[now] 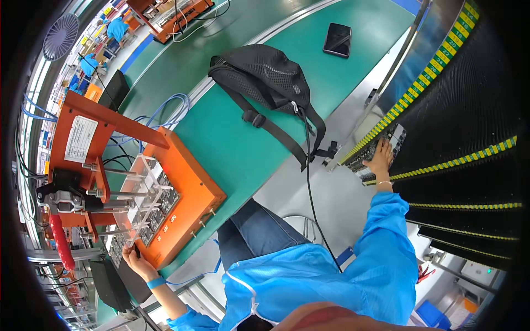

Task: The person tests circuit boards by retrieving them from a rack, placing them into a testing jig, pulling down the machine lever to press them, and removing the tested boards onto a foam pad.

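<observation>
My right hand (380,160) reaches out to the right and grips a grey-black circuit board (396,138) at the edge of a black slotted rack (452,121). Its fingers spread over the board's face. On the left, my left hand (141,266) is at the near corner of an orange test fixture (190,176), fingers curled by a small dark part. What they hold is hidden. Inside the fixture another circuit board (165,201) lies under clear plastic plates and metal rods. A toggle clamp with a red handle (62,243) is mounted on the fixture's side.
A black bag (265,77) with straps and a phone (337,39) lie on the green table (221,138). A black cable (312,198) hangs from the bag toward me. Blue cables (174,110) lie behind the fixture. Yellow-green numbered strips (430,71) edge the rack. People in blue work far left.
</observation>
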`<state>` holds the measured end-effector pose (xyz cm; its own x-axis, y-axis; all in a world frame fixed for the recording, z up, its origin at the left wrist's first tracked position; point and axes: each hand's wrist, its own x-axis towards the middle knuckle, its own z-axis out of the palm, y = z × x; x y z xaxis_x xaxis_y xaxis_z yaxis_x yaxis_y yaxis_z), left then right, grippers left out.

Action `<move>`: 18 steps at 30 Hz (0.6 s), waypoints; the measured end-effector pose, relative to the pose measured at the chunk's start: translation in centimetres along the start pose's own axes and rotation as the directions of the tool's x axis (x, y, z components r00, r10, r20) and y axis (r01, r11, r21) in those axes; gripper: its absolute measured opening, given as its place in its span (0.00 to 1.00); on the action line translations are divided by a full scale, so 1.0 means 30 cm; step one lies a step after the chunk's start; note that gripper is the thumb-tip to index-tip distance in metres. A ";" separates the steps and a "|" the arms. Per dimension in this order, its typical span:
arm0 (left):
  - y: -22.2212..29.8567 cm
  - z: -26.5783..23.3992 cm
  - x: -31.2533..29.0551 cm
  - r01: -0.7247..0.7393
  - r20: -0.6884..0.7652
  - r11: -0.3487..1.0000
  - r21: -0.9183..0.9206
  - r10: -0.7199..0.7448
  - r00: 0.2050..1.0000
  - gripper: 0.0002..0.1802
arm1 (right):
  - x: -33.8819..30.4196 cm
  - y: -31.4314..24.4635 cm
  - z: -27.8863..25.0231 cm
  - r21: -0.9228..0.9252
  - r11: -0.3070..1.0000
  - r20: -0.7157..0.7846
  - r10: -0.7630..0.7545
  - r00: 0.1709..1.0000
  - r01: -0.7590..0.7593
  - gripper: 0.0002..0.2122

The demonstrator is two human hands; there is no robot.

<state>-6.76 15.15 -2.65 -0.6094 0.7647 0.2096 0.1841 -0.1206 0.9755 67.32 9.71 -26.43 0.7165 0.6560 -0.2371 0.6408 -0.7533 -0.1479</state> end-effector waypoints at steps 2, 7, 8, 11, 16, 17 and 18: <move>-0.011 -0.008 0.015 -0.017 0.012 0.999 -0.029 0.018 1.000 0.15 | -0.023 0.019 0.082 -0.036 0.999 -0.146 -0.018 0.989 0.013 0.48; -0.034 0.000 0.038 -0.020 0.031 0.992 -0.128 0.024 0.999 0.14 | -0.236 -0.013 0.335 -0.276 0.961 -0.387 -0.138 0.912 0.029 0.30; -0.025 0.006 0.029 -0.012 0.004 0.991 -0.135 0.013 1.000 0.15 | -0.335 -0.075 0.340 -0.232 0.971 -0.385 -0.145 0.911 0.056 0.28; -0.042 -0.025 0.046 -0.035 0.028 0.981 -0.193 0.041 0.999 0.14 | -0.633 -0.154 0.340 -0.375 0.914 -0.377 -0.304 0.875 0.156 0.25; 0.026 0.069 -0.065 -0.042 -0.144 0.967 -0.252 0.005 0.990 0.14 | -0.908 -0.189 -0.109 0.047 0.932 -0.088 -0.355 0.931 0.360 0.21; 0.039 0.104 -0.111 -0.255 -0.229 0.966 0.043 0.258 0.939 0.14 | -0.895 -0.159 -0.281 0.191 0.904 -0.047 -0.380 0.924 0.382 0.21; 0.058 0.118 -0.166 -0.425 -0.243 0.831 0.358 0.523 0.817 0.15 | -0.898 -0.142 -0.412 0.238 0.888 -0.109 -0.378 0.919 0.393 0.22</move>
<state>-0.66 13.37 -2.25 -0.5890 0.4080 0.6975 0.6882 -0.1991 0.6976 48.70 -4.20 -7.54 0.4467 0.8929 -0.0570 0.7852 -0.4218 -0.4533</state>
